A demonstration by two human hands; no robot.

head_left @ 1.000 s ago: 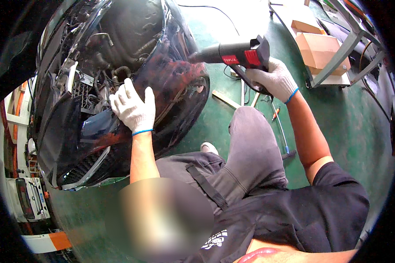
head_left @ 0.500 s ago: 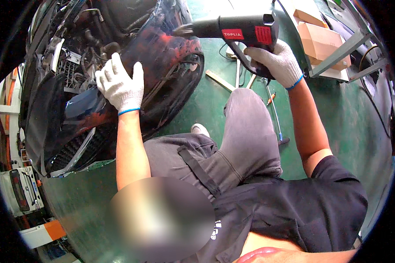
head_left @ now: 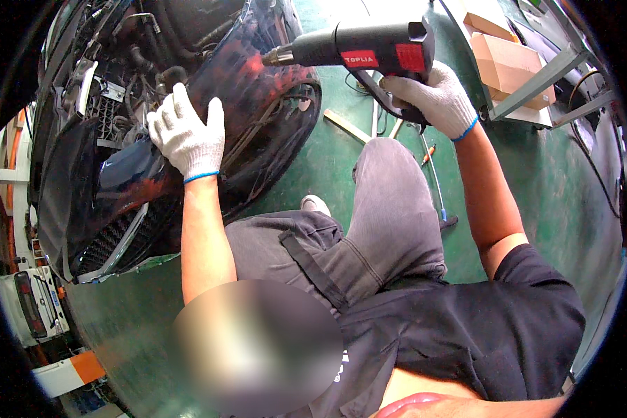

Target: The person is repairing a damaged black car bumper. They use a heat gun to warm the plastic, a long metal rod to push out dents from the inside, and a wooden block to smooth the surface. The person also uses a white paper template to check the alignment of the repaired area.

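In a white knit glove with a blue cuff, my right hand [head_left: 435, 101] is wrapped round the handle of a black heat gun [head_left: 383, 47] with red panels. The gun's metal nozzle points left, close to the dark, red-smeared body panel [head_left: 237, 76] at the front of a car. Gloved the same way, my left hand [head_left: 187, 136] lies against the car's front end with its fingers spread and holds nothing. Beside it, the engine bay [head_left: 160, 42] stands exposed, with hoses and a grille-like part. Whether the nozzle touches the panel I cannot tell.
Past my knee, a wooden strip [head_left: 347, 126] and a long-handled tool [head_left: 435, 181] lie on the green floor [head_left: 522, 181]. An opened cardboard box [head_left: 512, 70] rests by a grey metal frame [head_left: 536, 83] at the right. A white vehicle [head_left: 35, 303] stands far left.
The heat gun has shifted slightly left and down with my right hand, its nozzle now closer to the car panel. My left hand has barely moved.
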